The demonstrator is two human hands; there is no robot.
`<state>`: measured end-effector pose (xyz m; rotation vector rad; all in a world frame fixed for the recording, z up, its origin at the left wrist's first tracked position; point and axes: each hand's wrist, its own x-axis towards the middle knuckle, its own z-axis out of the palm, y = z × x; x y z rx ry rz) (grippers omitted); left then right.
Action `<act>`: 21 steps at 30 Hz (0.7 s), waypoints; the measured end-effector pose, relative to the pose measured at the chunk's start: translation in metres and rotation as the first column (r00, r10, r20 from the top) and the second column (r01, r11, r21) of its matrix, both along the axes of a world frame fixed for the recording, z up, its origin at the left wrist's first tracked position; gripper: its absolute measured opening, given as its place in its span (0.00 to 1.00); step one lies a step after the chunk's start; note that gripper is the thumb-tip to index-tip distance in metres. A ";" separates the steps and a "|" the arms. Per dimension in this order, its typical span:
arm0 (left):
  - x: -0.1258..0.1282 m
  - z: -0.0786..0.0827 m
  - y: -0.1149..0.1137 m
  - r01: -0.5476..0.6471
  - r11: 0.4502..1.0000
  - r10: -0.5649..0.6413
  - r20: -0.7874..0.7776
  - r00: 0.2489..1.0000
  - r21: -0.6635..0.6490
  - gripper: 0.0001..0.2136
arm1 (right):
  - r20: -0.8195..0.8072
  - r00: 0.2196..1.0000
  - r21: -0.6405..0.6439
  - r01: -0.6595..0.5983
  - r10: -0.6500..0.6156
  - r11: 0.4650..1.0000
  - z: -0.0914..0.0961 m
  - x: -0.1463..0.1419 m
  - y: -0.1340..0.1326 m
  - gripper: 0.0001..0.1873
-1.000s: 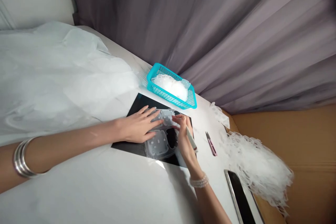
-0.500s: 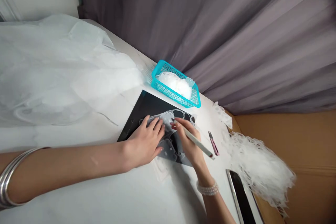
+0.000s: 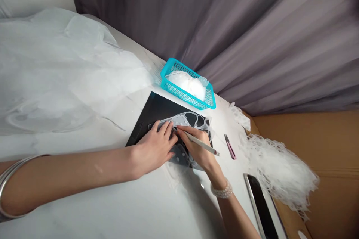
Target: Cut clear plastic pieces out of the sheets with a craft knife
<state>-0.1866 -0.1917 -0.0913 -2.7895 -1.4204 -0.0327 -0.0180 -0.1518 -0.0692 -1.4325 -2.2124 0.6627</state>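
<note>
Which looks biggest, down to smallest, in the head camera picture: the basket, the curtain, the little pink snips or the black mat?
1. Gray-purple curtain
2. Black mat, partly covered
3. Turquoise plastic basket
4. Pink-handled thread snips

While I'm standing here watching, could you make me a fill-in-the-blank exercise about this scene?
The ____ hand holds the pen-like tool.
Silver bangles circle the ____ arm.
The flat sheet under the translucent pieces is coloured ____.
Pink-handled snips lie ____ the basket and the phone-like device.

Missing words: right; left; black; between.
</note>
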 end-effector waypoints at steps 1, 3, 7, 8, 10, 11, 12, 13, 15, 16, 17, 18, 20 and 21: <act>0.000 0.000 0.000 -0.002 1.000 0.002 0.012 1.000 -0.008 0.27 | 0.008 1.000 0.016 -0.010 0.010 1.000 0.000 -0.001 0.001 0.12; -0.001 0.002 0.001 -0.007 1.000 0.008 0.026 1.000 -0.027 0.27 | 0.023 0.999 0.044 -0.025 0.024 0.999 0.000 -0.003 0.001 0.12; -0.002 0.006 0.001 -0.012 0.998 0.013 0.006 1.000 -0.068 0.26 | 0.069 0.997 0.064 -0.041 0.036 0.997 0.002 0.000 -0.006 0.12; -0.002 0.007 0.001 -0.014 0.997 0.014 -0.003 1.000 -0.076 0.26 | 0.078 0.996 0.072 -0.050 0.044 0.996 0.002 0.002 -0.008 0.11; -0.002 0.007 0.000 -0.019 0.996 0.018 -0.014 1.000 -0.082 0.26 | 0.097 0.992 0.120 -0.091 0.080 0.989 -0.002 0.005 -0.012 0.12; -0.002 0.007 0.000 -0.018 0.997 0.017 -0.014 1.000 -0.081 0.25 | 0.114 0.987 0.161 -0.127 0.110 0.979 -0.005 0.006 -0.013 0.13; -0.002 0.006 0.000 -0.017 0.997 0.016 -0.011 1.000 -0.079 0.25 | 0.138 0.980 0.210 -0.169 0.142 0.963 -0.010 0.007 -0.013 0.14; -0.002 0.005 0.000 -0.016 0.997 0.016 -0.005 1.000 -0.076 0.25 | 0.169 0.971 0.258 -0.210 0.170 0.943 -0.015 0.008 -0.013 0.15; -0.002 0.003 0.000 -0.017 0.998 0.018 0.015 1.000 -0.066 0.25 | 0.243 0.950 0.326 -0.273 0.199 0.905 -0.024 0.008 -0.011 0.17; -0.002 0.002 0.001 -0.019 0.998 0.021 0.025 0.999 -0.060 0.25 | 0.272 0.942 0.345 -0.287 0.197 0.894 -0.028 0.008 -0.010 0.18; -0.002 0.001 0.001 -0.022 0.998 0.024 0.034 0.999 -0.052 0.25 | 0.293 0.936 0.353 -0.294 0.193 0.888 -0.031 0.008 -0.008 0.18; -0.002 0.000 0.001 -0.024 0.999 0.025 0.039 0.999 -0.045 0.25 | 0.304 0.934 0.359 -0.294 0.187 0.886 -0.033 0.008 -0.006 0.19; -0.003 -0.001 0.000 -0.020 0.999 0.021 0.034 0.999 -0.039 0.26 | 0.320 0.929 0.345 -0.299 0.188 0.890 -0.034 0.007 -0.002 0.20; -0.003 -0.002 0.000 -0.015 0.999 0.016 0.025 1.000 -0.040 0.26 | 0.328 0.924 0.330 -0.306 0.195 0.893 -0.034 0.007 0.000 0.20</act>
